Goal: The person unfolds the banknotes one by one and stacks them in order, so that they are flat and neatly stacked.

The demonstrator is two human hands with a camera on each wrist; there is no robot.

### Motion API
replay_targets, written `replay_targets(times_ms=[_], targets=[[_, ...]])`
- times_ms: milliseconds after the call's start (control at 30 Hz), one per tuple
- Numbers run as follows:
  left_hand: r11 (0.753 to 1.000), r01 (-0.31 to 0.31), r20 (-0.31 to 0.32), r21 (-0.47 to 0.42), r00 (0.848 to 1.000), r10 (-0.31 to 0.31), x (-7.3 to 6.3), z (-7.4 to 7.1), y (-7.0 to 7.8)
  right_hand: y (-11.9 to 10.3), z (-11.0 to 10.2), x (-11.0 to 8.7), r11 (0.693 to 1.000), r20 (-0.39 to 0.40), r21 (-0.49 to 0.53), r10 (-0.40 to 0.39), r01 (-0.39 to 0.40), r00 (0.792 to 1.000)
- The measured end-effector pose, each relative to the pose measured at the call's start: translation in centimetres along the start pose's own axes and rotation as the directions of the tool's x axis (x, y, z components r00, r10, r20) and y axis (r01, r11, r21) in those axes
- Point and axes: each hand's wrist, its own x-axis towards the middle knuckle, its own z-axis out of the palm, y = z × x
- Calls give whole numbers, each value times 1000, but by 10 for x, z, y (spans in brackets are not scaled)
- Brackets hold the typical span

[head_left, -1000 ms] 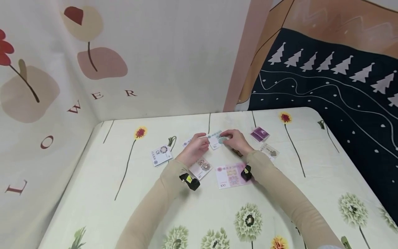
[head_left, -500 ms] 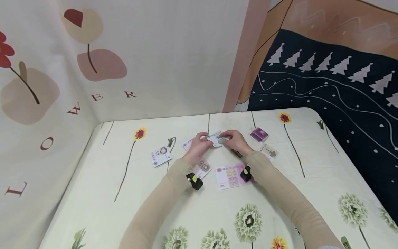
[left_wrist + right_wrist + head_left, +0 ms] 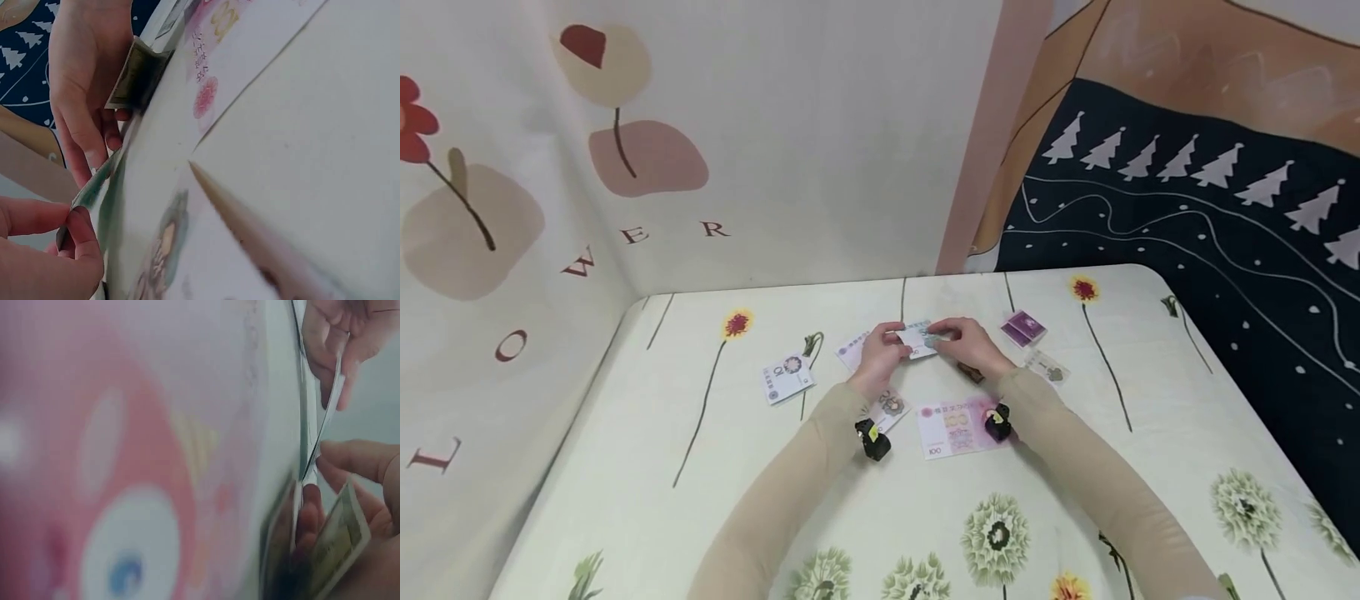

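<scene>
A blue-green 50 banknote (image 3: 917,339) is held up between both hands, over the far middle of the table. My left hand (image 3: 880,360) pinches its left edge between thumb and fingers, and my right hand (image 3: 970,346) grips the right edge. In the left wrist view the banknote (image 3: 94,190) appears nearly edge-on and slightly bent. Beneath the right hand stands a small folded brown-green banknote (image 3: 970,372); in the right wrist view this folded banknote (image 3: 340,540) looks propped partly upright. A 20 banknote (image 3: 892,406) lies under the left wrist, partly covered.
A pink 100 banknote (image 3: 951,429) lies in front, partly beneath the right wrist camera. Left are a 10 banknote (image 3: 787,377) and a pale purple banknote (image 3: 852,351). Right are a folded purple banknote (image 3: 1024,328) and a pale 1 banknote (image 3: 1049,367). A curtain wall (image 3: 805,167) borders the table.
My left hand has moved a little right and now pinches the 50 banknote's left edge. The banknote's near edge has tilted upward. My right hand has stayed nearly in place.
</scene>
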Motion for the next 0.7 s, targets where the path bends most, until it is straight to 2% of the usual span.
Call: replay_targets(times_ms=[133,333,533,700], targets=[[999,-13,44,-39,999,14,-4,-6,2,0,-5,-8,999,23,49,-22,20,1000],[998,-50,106,-34,993,53,-14,-18,7,-8,-11,-24,984,-10,171,-51,52,999],[995,-95,21,29,995,95,-33,-27,8,-21,-9,-41,968,-24,209,-136,138,990],[987,-145,-33,73,988,148,-41,-33,9,-34,-6,-54,957,-33,218,-186,189,982]])
